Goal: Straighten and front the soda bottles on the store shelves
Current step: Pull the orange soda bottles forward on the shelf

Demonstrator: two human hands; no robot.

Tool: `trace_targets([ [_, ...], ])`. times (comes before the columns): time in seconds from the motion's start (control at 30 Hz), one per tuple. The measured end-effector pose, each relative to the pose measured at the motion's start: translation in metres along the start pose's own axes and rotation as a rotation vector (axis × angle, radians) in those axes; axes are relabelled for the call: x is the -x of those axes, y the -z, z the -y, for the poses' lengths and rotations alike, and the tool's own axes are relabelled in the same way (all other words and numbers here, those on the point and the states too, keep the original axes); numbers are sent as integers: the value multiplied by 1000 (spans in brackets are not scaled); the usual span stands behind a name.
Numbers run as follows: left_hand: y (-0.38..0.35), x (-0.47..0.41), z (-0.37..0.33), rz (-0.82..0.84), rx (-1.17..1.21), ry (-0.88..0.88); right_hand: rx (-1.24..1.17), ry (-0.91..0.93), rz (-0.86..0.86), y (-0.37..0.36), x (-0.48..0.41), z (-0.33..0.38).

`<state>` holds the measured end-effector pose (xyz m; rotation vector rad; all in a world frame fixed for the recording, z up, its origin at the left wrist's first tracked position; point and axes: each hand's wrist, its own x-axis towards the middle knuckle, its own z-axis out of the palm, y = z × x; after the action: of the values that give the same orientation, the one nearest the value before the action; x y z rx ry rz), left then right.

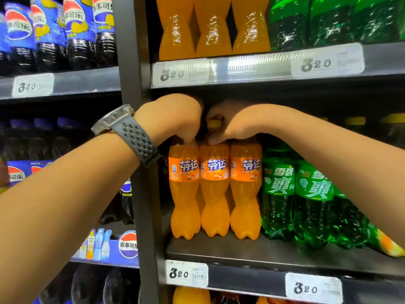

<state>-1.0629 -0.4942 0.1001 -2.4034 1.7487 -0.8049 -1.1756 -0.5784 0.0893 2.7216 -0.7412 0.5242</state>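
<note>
Three orange soda bottles stand side by side on the middle shelf (241, 251), labels facing out: a left one (184, 194), a middle one (214, 194) and a right one (245, 194). My left hand (173, 119), with a watch on its wrist, curls down over the left bottle's top and grips its neck. My right hand (236, 126) reaches in from the right and covers the right bottle's top. Its fingers and thumb curl round the middle bottle's yellow cap (213, 123). The caps of the left and right bottles are hidden.
Green soda bottles (278, 194) stand right of the orange ones, under my right forearm. The shelf above holds more orange (212, 29) and green (328, 20) bottles. A black upright post (135, 84) separates this bay from the cola bottles (72, 29) on the left. Price tags (187, 274) line the shelf edges.
</note>
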Motion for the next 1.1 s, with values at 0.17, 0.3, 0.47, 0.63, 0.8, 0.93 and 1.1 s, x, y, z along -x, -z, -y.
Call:
trace_targets([
  [0.17, 2, 1, 1, 16, -12, -10, -8, -16, -47, -5, -7, 0],
  [0.3, 2, 2, 1, 11, -40, -13, -8, -28, -44, -6, -10, 1],
  [0.47, 1, 6, -1, 16, -40, -14, 0, -19, -32, -6, -7, -1],
  [0.63, -3, 10, -4, -61, 108, -85, -154, -60, -19, 14, 15, -19],
  [0.8, -2, 14, -9, -84, 167, -199, 35, -130, 49, 21, 33, -36],
  [0.93, 1, 19, -7, -57, 112, -216, 47, -133, 5, 14, 34, -38],
  [1.1, -1, 20, -10, -53, 67, -208, 47, -147, -6, 12, 34, -39],
])
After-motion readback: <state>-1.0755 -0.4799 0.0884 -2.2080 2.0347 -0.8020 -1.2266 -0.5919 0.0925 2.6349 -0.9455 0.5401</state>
